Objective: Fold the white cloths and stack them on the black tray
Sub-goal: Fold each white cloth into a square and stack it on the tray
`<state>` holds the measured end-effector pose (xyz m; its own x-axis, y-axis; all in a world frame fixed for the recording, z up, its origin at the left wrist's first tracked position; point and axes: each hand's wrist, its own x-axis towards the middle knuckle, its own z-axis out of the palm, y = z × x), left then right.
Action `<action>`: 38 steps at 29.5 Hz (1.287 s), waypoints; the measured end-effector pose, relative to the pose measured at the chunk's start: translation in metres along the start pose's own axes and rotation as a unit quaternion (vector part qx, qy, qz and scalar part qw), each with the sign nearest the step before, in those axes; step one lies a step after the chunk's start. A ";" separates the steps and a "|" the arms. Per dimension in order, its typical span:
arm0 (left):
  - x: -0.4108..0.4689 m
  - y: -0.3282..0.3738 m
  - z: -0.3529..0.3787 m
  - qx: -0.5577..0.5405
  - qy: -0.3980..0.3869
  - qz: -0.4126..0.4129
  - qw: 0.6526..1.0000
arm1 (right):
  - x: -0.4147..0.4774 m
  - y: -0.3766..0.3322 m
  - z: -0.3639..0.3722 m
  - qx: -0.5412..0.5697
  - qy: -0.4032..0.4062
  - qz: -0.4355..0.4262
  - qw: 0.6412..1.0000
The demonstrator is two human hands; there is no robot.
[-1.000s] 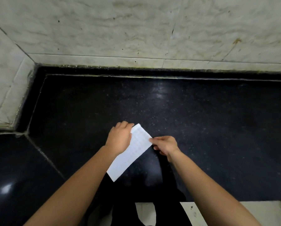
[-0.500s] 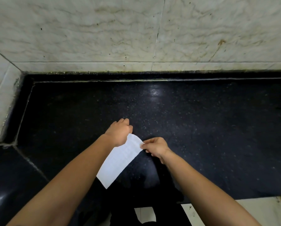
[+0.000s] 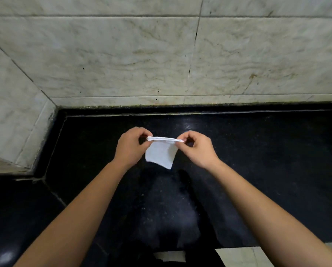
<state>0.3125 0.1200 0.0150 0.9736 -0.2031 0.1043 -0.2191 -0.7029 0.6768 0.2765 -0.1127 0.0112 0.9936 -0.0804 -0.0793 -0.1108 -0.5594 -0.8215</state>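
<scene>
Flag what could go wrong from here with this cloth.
1. The left hand and right hand pinch the white cloth only at its top corners, with the rest hanging free. A slipped pinch could let the layers fall open or drop it on the black counter.
2. Its hanging bottom edge slants, lower on the right, so the layers look uneven and the next fold may come out crooked.

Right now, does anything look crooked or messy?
A little. The white cloth, pinched at its top corners by the left hand and right hand, hangs with a slanted bottom edge, one corner lower. The wall tiles look stained.
</scene>
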 end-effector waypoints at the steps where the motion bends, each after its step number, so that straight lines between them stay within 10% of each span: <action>1: -0.017 0.002 -0.005 0.015 0.025 0.030 0.999 | -0.012 -0.005 -0.004 -0.021 -0.002 -0.045 0.999; 11: -0.184 -0.068 0.079 0.174 -0.170 0.091 0.966 | -0.118 0.085 0.058 -0.317 -0.325 -0.127 0.882; 25: -0.197 -0.061 0.074 0.160 -0.278 0.013 0.947 | -0.131 0.094 0.059 -0.385 -0.358 -0.149 0.838; 33: -0.186 -0.052 0.062 0.125 -0.341 -0.026 0.931 | -0.134 0.091 0.057 -0.363 -0.378 -0.158 0.837; 38: -0.160 -0.060 0.050 -0.020 -0.314 -0.129 0.940 | -0.111 0.083 0.046 -0.197 -0.334 -0.027 0.921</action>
<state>0.1665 0.1604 -0.0790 0.7612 -0.4017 -0.5092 0.0336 -0.7596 0.6495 0.1584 -0.1127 -0.0745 0.7744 0.4092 -0.4826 0.0709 -0.8140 -0.5765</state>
